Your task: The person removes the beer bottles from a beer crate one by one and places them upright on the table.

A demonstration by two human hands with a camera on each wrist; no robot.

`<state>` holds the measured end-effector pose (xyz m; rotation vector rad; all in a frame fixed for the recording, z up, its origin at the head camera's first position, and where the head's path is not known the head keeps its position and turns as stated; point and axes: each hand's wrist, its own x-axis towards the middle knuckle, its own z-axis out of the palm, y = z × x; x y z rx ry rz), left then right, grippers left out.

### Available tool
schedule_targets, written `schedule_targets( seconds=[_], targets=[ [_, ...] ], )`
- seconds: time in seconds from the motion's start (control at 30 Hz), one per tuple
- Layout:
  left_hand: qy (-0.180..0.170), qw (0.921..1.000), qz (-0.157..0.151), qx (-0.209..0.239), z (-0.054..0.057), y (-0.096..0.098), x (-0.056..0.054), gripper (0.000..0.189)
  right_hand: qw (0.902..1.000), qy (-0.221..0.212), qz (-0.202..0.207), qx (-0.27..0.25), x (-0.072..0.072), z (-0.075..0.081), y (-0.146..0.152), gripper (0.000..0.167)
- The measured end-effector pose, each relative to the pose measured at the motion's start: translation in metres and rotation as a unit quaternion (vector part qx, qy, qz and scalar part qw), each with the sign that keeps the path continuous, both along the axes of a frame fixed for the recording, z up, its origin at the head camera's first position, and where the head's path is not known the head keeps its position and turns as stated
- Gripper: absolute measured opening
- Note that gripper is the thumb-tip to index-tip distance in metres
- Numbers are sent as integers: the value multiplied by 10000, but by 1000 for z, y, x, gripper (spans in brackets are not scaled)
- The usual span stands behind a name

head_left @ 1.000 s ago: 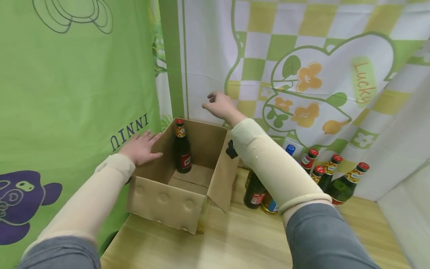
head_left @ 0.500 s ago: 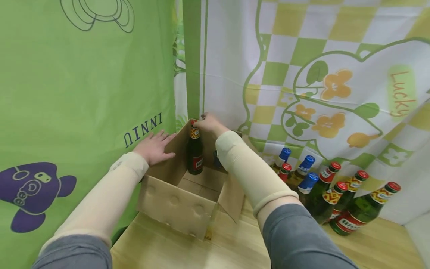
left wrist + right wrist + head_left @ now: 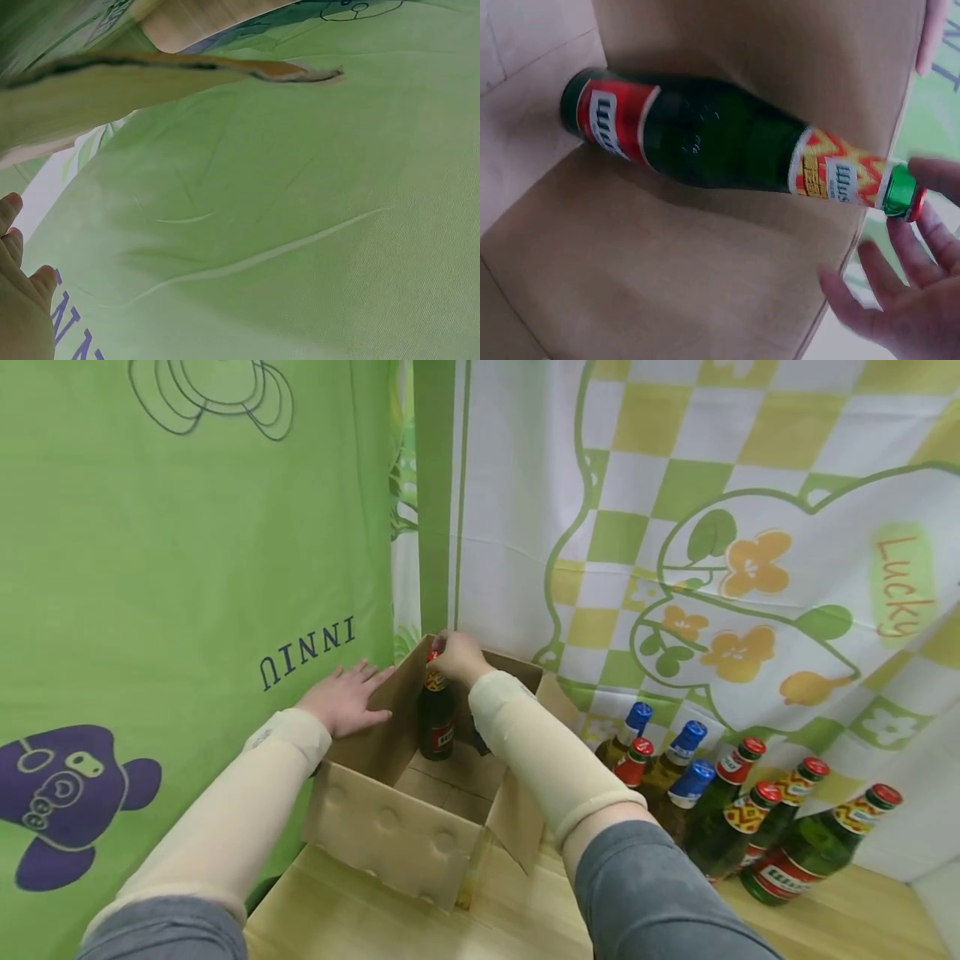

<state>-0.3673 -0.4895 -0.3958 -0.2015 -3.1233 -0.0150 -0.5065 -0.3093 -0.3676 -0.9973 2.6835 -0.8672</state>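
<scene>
A green glass beer bottle (image 3: 712,139) with a red label and a patterned neck label stands upright in the far left corner of a cardboard box (image 3: 390,827). With thumb and fingertips, my right hand (image 3: 459,660) pinches it at the red cap; the right wrist view shows the thumb on one side of the neck top and fingers on the other. My left hand (image 3: 348,702) lies with fingers spread and straight at the top edge of the box's left wall. Only a few of its fingertips show in the left wrist view.
Several more beer bottles (image 3: 798,852) stand right of the box, some with red caps, some with blue tops. A box flap (image 3: 521,818) hangs outward on the right. The wooden table (image 3: 420,927) meets a green curtain (image 3: 225,543) on the left and a patterned one behind.
My right hand has come down from above the box's back edge to the bottle's cap. The head view has turned so more bottles show. My left hand keeps its place at the box wall.
</scene>
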Motion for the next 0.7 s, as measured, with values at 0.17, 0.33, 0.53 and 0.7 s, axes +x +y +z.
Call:
schedule_targets(
  seconds=[0.17,0.33,0.53,0.7],
  targets=[
    [-3,9999,49,-90,-2,1,-2,83,9992,246,261,200,11,-9,4,34],
    [15,9997,177,-137,-1,1,-1,83,9995,-8,297,-51,23,-21,11,40],
    [20,9996,228,-159,-6,3,-2,84,9973,183,-208,-679,26,-30,24,40],
    [40,9996,243,-158,-3,1,0,84,9950,10,-274,-962,33,-14,31,38]
  ],
)
